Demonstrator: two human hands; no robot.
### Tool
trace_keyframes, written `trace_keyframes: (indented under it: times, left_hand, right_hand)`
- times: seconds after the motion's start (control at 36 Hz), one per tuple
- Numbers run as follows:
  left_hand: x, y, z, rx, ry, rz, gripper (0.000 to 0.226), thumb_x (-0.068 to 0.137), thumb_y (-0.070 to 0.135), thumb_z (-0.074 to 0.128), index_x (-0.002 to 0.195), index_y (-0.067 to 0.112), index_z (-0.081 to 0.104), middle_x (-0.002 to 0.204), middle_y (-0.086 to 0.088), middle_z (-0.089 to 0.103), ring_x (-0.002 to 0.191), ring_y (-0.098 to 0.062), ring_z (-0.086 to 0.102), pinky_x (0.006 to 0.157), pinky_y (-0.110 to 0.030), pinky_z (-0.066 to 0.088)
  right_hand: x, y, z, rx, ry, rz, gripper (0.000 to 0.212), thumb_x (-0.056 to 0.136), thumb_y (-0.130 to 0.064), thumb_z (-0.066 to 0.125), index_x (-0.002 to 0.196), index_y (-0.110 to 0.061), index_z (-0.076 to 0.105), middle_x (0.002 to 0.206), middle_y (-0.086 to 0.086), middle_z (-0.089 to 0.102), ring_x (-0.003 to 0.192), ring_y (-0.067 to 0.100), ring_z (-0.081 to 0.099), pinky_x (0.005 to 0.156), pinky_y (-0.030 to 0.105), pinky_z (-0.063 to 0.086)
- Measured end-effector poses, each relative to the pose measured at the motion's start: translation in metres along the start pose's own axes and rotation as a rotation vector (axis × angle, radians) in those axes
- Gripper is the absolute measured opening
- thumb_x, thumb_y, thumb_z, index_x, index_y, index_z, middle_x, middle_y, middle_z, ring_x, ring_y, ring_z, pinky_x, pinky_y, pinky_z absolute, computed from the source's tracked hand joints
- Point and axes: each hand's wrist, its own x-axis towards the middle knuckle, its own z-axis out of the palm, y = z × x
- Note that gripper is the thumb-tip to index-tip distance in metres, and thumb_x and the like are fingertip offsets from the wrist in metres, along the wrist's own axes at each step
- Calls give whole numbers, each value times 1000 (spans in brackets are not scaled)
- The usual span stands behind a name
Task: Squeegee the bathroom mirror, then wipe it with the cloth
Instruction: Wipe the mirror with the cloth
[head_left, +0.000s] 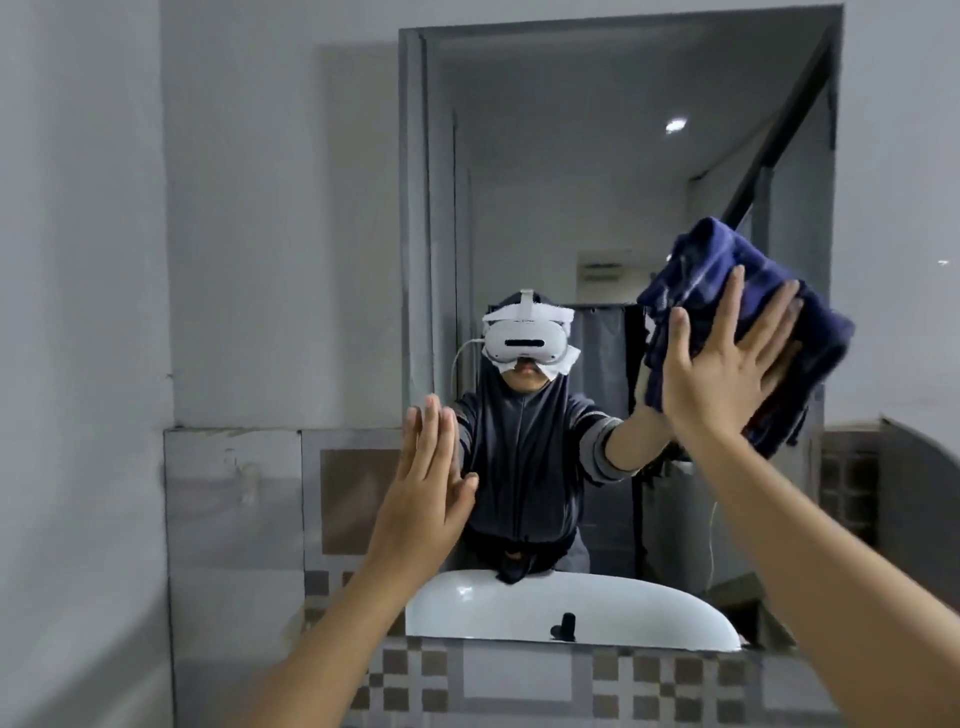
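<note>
The bathroom mirror (571, 182) hangs on the wall straight ahead, tall and frameless. My right hand (727, 364) presses a bunched dark blue cloth (810, 332) flat against the glass at the mirror's right edge, fingers spread over it. My left hand (423, 488) lies flat with fingers together on the mirror's lower left edge, holding nothing. No squeegee is in view.
The mirror reflects a person in a white headset and dark top, plus a white washbasin with a dark tap. Grey and brown checkered tiles (519, 680) run below the mirror. A grey wall (78, 312) closes in on the left.
</note>
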Motion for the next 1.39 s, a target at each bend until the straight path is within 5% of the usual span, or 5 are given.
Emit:
trace_keyframes:
  times: [0.25,0.75,0.97,1.19,1.39]
  left_hand:
    - [-43,-3,16,21,-51,-1,69,94,28,39,145,9,-4,154,-1,-16,141,-19,-14,110,-12,-6]
    - [-69,-4,46,-29,86,-123,65,93,31,36,146,10,5,156,-4,-1,143,-20,3,105,-45,36]
    - [-67,6,41,-17,54,-129,66,93,31,35,146,13,0,156,-4,-2,143,-19,-4,114,-19,0]
    - [-47,-3,23,37,59,-105,62,92,23,43,144,5,14,154,-6,9,142,-21,7,115,-38,19]
    - [38,-12,-25,110,93,77,57,96,15,42,144,2,15,154,-11,10,142,-18,7,116,-23,7]
  right_hand:
    - [-69,-74,45,144,57,77,62,94,-54,30,148,-30,11,157,16,-4,145,28,-5,114,46,-3]
    - [-11,-29,20,-474,-307,-1467,59,94,-57,26,147,-32,17,157,9,11,145,26,9,118,43,10]
    - [21,56,-32,-407,-199,-809,62,91,-55,33,147,-34,15,158,9,8,145,26,10,117,40,5]
    - [-57,59,-8,-19,-28,-17,61,90,-47,43,145,-31,23,158,9,2,145,25,2,115,50,9]
    - [-102,16,24,95,56,210,60,91,-39,45,146,-24,25,157,16,3,145,30,1,113,51,2]
